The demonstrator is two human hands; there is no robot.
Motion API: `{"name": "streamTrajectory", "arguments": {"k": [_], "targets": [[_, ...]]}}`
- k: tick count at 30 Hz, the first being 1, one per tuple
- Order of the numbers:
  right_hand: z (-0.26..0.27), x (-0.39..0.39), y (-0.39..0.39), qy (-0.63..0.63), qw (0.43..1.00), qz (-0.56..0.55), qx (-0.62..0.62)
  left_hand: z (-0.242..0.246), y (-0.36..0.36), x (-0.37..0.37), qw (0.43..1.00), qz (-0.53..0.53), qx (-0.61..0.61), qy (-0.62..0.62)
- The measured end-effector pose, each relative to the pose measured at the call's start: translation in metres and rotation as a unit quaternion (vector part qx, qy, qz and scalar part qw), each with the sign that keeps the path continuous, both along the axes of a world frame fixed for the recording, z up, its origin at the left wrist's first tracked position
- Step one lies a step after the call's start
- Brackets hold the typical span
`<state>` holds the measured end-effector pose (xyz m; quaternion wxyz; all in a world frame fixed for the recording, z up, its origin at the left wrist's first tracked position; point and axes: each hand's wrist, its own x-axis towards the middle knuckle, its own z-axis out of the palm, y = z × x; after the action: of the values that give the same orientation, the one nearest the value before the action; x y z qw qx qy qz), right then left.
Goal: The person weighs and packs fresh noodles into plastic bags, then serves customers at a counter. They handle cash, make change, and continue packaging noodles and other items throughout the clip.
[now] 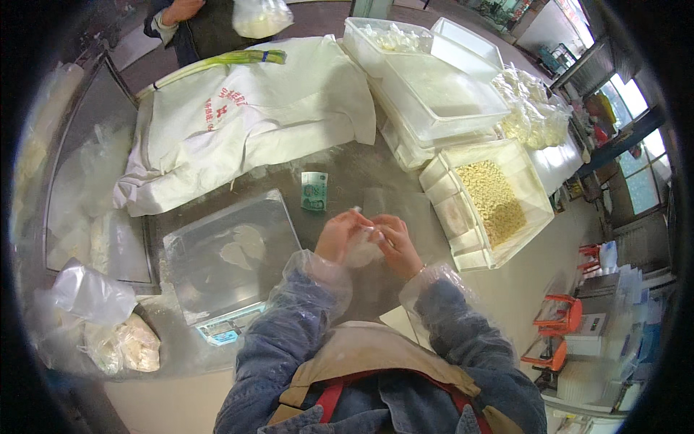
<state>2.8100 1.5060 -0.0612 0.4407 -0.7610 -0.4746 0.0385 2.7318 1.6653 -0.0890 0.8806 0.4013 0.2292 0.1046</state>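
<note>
My left hand [340,234] and my right hand [397,243] meet in front of my body. Between them they pinch the gathered top of a small clear plastic bag [362,250]. Its lower part hangs below my fingers, blurred, and what it holds is hard to make out. Clear plastic covers my sleeves. Just beyond my hands lies a green banknote [314,191], flat on the dark tabletop [347,163]. To the left sits a weighing scale with a flat metal plate [233,252], dusted with pale powder, its lit display [227,326] facing me.
A white cloth [260,119] bears a bundle of scallions [222,62]. Right stand a bin of pale pellet-like food [490,203] and translucent plastic tubs [434,97]. Filled bags [142,342] lie lower left. Across the table, a person [209,32] stands near a hanging plastic bag [262,19].
</note>
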Motion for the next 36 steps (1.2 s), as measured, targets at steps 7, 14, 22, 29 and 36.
{"name": "streamTrajectory", "arguments": {"k": [7,14,22,29,36], "targets": [[-0.014,0.005,-0.053,0.501,0.861,-0.061,-0.068,-0.014,0.035,0.007,0.997,0.047,0.023,0.057],[0.007,0.047,0.011,0.699,0.69,0.099,0.164,0.05,-0.013,0.009,0.807,-0.313,0.499,0.03],[-0.005,0.078,0.032,-0.007,0.94,0.323,-0.107,0.122,0.002,0.052,0.859,-0.241,0.451,-0.007],[0.191,0.234,0.082,0.063,0.969,0.219,-0.094,0.171,0.055,0.071,0.902,0.278,0.324,-0.062],[0.249,0.401,0.21,-0.043,0.994,-0.047,0.091,0.036,-0.006,0.014,0.93,0.294,0.168,0.141]]}}
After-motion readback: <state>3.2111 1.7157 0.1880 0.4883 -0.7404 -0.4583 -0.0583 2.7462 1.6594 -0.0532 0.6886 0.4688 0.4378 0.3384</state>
